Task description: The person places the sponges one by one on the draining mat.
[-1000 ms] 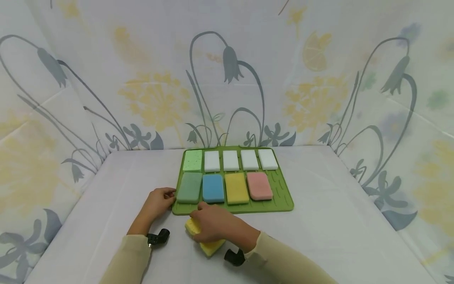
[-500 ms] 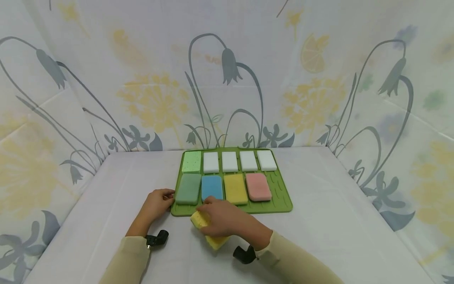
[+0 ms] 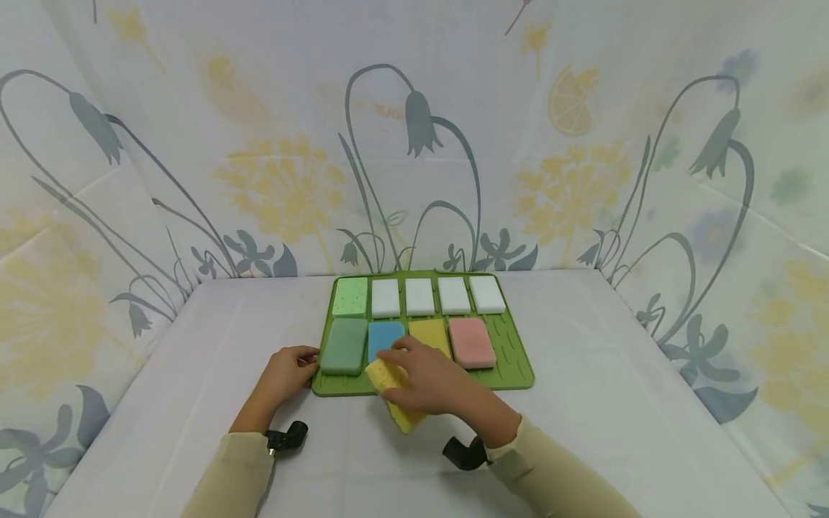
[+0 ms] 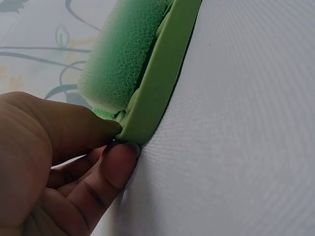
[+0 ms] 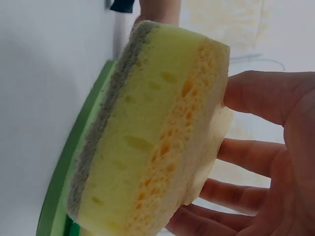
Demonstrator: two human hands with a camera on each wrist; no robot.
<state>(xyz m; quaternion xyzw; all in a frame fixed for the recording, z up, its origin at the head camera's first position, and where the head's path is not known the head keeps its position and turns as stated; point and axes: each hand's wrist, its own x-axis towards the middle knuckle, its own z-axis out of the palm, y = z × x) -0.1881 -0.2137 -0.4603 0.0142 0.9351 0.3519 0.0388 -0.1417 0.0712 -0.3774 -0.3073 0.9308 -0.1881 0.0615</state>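
Note:
A green ribbed mat (image 3: 514, 363) with a raised rim lies on the table and bears two rows of sponges. At its left edge, my left hand (image 3: 281, 378) pinches the rim between thumb and finger, as the left wrist view shows. My right hand (image 3: 430, 378) grips a thick yellow sponge (image 3: 406, 421), tilted over the mat's front edge. From the right wrist, that sponge (image 5: 152, 132) shows a grey scouring face, a yellow foam middle and a porous pale-orange layer. Beneath the right hand, a blue sponge (image 3: 385, 338) and a flat yellow sponge (image 3: 427, 331) are partly hidden.
A grey-green sponge (image 3: 345, 347) and a pink sponge (image 3: 471, 343) lie in the front row. Behind them are a speckled light-green sponge (image 3: 350, 297) and several white sponges (image 3: 419, 297). A patterned cloth (image 3: 285, 187) hangs behind the table.
My right hand has carried the thick yellow sponge up from the table, forward and to the right, over the mat's front edge. My left hand has stayed at the mat's edge.

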